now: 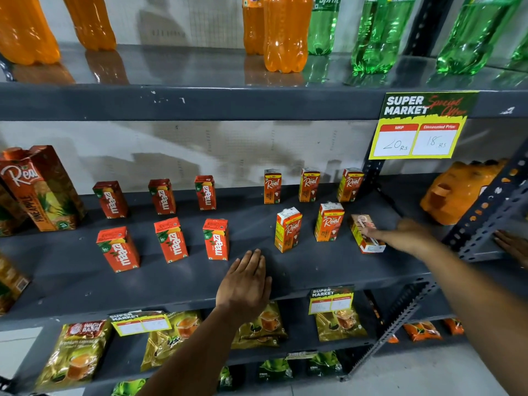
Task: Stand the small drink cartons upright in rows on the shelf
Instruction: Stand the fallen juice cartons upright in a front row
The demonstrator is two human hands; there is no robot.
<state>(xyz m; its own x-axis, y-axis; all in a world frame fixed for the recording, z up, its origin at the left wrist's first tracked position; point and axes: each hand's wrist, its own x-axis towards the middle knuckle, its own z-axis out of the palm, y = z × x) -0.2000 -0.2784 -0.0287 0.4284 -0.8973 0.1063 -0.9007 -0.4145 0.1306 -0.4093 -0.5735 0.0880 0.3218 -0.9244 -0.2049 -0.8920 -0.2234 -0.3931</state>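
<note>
Small orange Maaza cartons (pixel 170 239) stand upright in two rows on the left half of the grey shelf (pixel 314 270). To their right, small Real cartons (pixel 288 229) stand upright in a back row of three and a front row of two. One more Real carton (pixel 367 234) lies tilted on its back at the right end of the front row. My right hand (pixel 405 234) reaches it, blurred, with fingertips on the carton. My left hand (pixel 245 284) rests flat on the shelf's front part, fingers apart, holding nothing.
A large pineapple Real carton (pixel 43 187) stands at the left. A shrink-wrapped orange pack (pixel 460 190) lies at the right behind a slanted metal upright (pixel 485 212). Another person's hand (pixel 514 247) shows at the right edge. Soda bottles stand above, tea pouches below.
</note>
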